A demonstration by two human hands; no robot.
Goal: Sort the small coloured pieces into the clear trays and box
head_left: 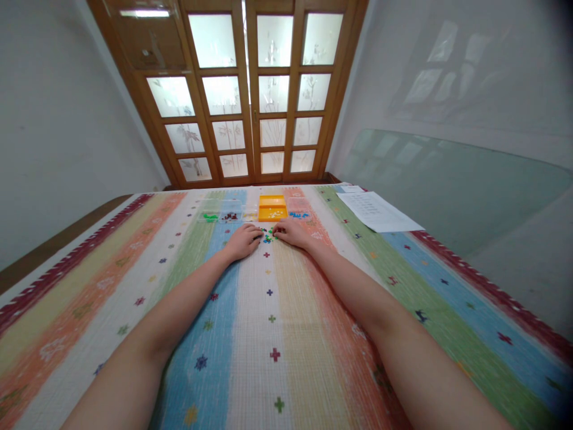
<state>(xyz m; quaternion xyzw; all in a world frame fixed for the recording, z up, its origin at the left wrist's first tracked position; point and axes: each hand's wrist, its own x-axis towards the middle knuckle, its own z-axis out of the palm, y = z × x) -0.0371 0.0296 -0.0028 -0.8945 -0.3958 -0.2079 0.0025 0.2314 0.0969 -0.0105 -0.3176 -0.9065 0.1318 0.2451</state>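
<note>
Between my two hands lies a loose pile of small green, blue and dark pieces (267,238) on the striped tablecloth. My left hand (244,240) rests at the pile's left side, its bent fingers slightly apart and nothing visible in them. From the right, my right hand (290,231) reaches to the pile with curled fingers; its fingertips are drawn together by the green pieces, and what they hold is too small to make out. Just beyond the hands stands an open orange box (273,202) with small white pieces in its near half.
Left of the orange box, clear containers hold green pieces (210,217), dark red pieces (230,217) and pale yellowish pieces (250,215). Blue pieces (298,214) lie in another at its right. Printed paper sheets (380,210) lie at the table's far right. Wooden glazed doors (250,89) stand behind.
</note>
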